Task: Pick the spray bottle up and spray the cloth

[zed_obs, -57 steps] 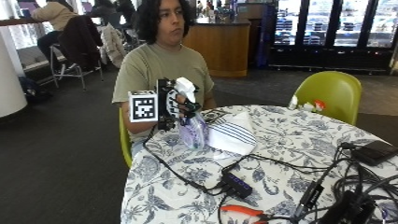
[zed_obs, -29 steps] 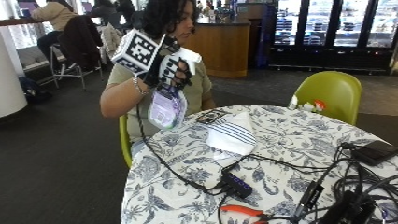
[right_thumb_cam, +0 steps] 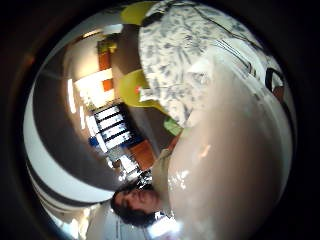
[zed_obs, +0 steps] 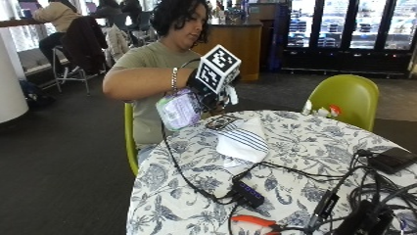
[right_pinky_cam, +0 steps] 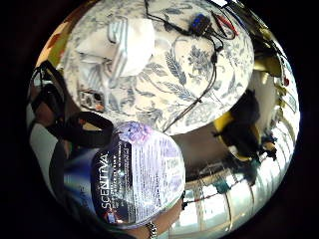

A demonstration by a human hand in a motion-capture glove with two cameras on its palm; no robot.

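Observation:
My gloved right hand [zed_obs: 210, 94] grips a spray bottle [zed_obs: 177, 109] with a pale purple label, held in the air above the table's near-left rim. The bottle is tipped over, its base toward the left and its white nozzle toward the cloth. The white cloth with blue stripes [zed_obs: 242, 140] lies folded on the floral tablecloth [zed_obs: 306, 147], below and right of the hand. In the little finger side palm view the bottle's labelled base [right_pinky_cam: 137, 174] is close, with the cloth [right_pinky_cam: 124, 42] farther off on the table. The bottle's body [right_thumb_cam: 230, 165] fills the thumb side palm view.
A phone [zed_obs: 221, 122] lies beside the cloth. Black cables, a USB hub [zed_obs: 247, 193], orange-handled pliers [zed_obs: 257, 223] and black devices [zed_obs: 391, 159] crowd the table's front and right. A green chair [zed_obs: 345, 98] stands behind the table.
The hand lifted the upright bottle from beside the cloth to chest height, then brought it lower and tipped it so the nozzle faces the cloth.

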